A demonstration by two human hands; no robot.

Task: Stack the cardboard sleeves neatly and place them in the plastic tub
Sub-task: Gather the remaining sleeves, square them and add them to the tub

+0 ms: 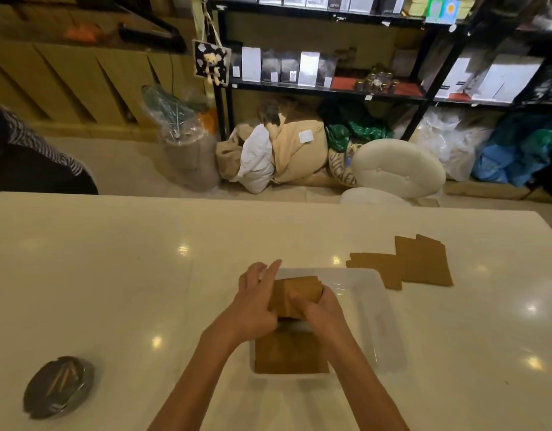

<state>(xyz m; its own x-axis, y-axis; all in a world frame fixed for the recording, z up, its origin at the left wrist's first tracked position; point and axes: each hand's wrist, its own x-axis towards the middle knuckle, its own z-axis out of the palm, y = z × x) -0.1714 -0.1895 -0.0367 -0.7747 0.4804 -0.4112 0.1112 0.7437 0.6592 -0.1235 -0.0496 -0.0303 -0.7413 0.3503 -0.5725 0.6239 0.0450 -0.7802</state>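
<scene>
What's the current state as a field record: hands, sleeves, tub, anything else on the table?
plastic tub: clear, on white table
held stack: cardboard sleeves, over tub's far half
left hand: grips held stack's left side
right hand: grips its right side
stack in tub: lies flat at near end
loose sleeves: overlapping on table, beyond tub to the right
metal dish: table's near left, sticks inside
</scene>
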